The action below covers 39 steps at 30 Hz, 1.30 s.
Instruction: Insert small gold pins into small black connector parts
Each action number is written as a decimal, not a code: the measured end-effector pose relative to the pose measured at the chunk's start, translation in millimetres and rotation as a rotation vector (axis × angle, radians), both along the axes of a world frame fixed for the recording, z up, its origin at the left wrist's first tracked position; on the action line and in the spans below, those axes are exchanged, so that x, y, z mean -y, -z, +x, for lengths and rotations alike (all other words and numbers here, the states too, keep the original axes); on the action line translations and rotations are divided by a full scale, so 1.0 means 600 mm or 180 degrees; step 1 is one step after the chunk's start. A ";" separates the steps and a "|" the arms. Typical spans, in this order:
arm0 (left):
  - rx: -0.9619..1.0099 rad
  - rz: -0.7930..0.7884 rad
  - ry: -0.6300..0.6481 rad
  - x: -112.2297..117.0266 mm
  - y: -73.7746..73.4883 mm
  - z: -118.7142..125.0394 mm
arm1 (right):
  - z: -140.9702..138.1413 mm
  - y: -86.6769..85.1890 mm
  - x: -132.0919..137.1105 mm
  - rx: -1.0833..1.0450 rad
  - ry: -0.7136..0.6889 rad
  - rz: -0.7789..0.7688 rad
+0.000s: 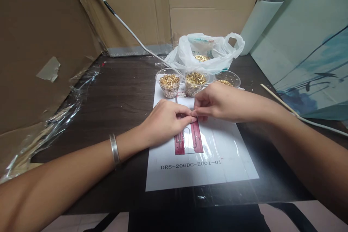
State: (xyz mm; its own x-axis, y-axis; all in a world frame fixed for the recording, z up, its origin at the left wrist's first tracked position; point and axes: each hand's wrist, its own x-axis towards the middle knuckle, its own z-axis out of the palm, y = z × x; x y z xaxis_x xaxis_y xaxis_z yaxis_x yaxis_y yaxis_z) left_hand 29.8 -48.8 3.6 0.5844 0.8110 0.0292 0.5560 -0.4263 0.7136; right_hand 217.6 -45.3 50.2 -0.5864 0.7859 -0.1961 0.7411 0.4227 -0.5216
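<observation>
Above a white printed sheet (168, 177), my left hand (170, 119) and my right hand (217, 103) meet at their fingertips. Both are closed in a pinch; whatever lies between the fingers is too small or hidden to make out. Under them the sheet shows a red and white printed picture (195, 137), partly covered by my hands. Just beyond my fingers stand two clear plastic cups, the left cup (170, 87) and the middle cup (195, 83), filled with small gold-coloured metal pins. A third clear cup (231, 78), partly behind my right hand, holds fewer of them.
A white plastic bag (185, 56) with more gold pins stands behind the cups. A white cable (130, 30) runs down to them from the upper left. Cardboard walls (136, 18) close off the back and left. A thin wooden stick (277, 98) lies at the right.
</observation>
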 end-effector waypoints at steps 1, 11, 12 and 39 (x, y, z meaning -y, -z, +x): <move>-0.0001 -0.0014 -0.0020 0.000 0.000 0.000 | 0.002 0.002 0.002 -0.0047 0.0041 -0.0012; 0.0030 0.0016 0.0004 0.000 0.001 0.001 | 0.004 0.023 0.017 -0.0290 0.0063 0.0390; 0.0027 0.0019 0.0005 0.000 0.001 0.001 | 0.004 0.025 0.018 -0.0317 0.0044 0.0436; -0.0044 -0.0147 -0.0019 -0.002 -0.003 0.001 | 0.001 0.031 0.018 -0.0486 -0.0146 0.0562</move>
State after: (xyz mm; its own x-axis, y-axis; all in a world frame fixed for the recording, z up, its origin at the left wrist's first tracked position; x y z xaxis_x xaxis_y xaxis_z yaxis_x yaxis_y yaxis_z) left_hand 30.2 -47.5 5.2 0.5795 0.8148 -0.0163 0.5683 -0.3898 0.7246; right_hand 218.3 -55.9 31.4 -0.6345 0.7721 0.0357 0.6372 0.5487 -0.5411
